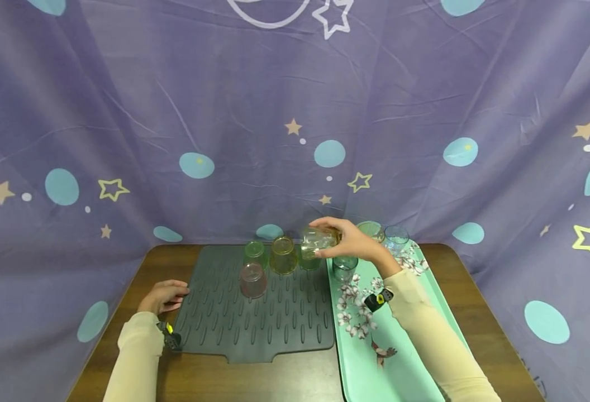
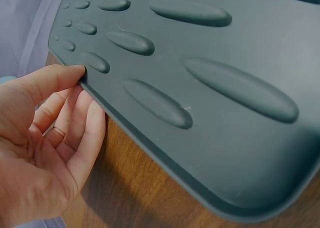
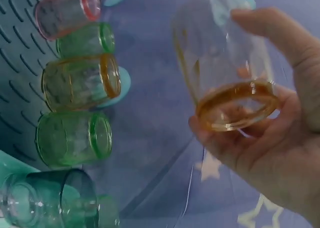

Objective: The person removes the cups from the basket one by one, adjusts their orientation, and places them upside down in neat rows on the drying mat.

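Note:
My right hand grips an amber-tinted drinking glass, its thumb on one side and fingers round the other. The glass lies sideways in the air, its thick amber-ringed end to the right in the head view. Below it, a green glass is partly covered. Beside that on the dark ribbed mat are a yellow glass, another green glass and a pink glass. At the mat's left edge, my left hand pinches the edge, one digit above and others below.
A mint tray with flower prints adjoins the mat on the right. On it are a dark teal glass, a pale green glass and a blue glass. A purple patterned curtain hangs behind the wooden table.

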A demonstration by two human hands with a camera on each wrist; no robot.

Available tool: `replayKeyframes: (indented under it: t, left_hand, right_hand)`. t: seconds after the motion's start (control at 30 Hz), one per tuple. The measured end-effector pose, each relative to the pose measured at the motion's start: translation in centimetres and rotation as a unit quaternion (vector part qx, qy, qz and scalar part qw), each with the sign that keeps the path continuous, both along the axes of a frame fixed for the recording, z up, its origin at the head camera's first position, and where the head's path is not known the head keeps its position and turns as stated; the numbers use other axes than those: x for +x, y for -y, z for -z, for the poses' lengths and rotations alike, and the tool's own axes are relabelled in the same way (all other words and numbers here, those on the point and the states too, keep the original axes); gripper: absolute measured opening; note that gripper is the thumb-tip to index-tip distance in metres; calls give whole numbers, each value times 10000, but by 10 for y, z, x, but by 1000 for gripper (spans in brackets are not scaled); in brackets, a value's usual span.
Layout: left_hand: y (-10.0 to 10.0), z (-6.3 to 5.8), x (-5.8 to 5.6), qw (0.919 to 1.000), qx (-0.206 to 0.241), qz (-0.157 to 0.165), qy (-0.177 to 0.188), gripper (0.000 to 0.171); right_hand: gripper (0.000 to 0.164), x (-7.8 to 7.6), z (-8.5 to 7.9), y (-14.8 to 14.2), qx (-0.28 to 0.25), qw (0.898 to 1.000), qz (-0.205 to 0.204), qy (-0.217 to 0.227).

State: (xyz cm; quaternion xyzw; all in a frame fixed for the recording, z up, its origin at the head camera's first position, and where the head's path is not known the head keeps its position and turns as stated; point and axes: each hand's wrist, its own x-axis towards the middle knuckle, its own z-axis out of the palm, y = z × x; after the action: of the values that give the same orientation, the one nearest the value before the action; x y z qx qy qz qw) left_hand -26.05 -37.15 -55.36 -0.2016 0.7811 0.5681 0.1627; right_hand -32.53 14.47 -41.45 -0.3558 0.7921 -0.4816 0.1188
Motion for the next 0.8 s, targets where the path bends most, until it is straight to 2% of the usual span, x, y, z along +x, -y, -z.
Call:
replayKeyframes:
  t: [0.13, 0.23, 0.4, 0.53, 0.7, 0.8]
  left_hand:
    - [3, -1, -1, 10000, 22, -3, -28, 19]
    - [4, 0, -1, 10000, 69, -2, -50, 19]
    - [1, 1, 0, 10000, 28, -20, -48, 23]
    - [-2, 0, 2, 10000, -15, -31, -6, 26]
    - [-3, -1, 3, 10000, -24, -80, -16, 25]
    - [-2, -3, 3, 10000, -46, -62, -41, 26]
  right_hand:
    - [60, 1, -3, 23, 676, 9961, 32, -573]
    - [59, 3, -3, 39, 1251, 9868, 4, -1025]
    - [63, 10, 4, 62, 2377, 9529, 24, -1881]
    - [63, 13, 14, 80, 2981, 9318, -80, -2069]
    - [63, 14, 22, 97, 3396, 9121, -170, -2292]
    - [62, 14, 25, 105, 3667, 8962, -187, -2490]
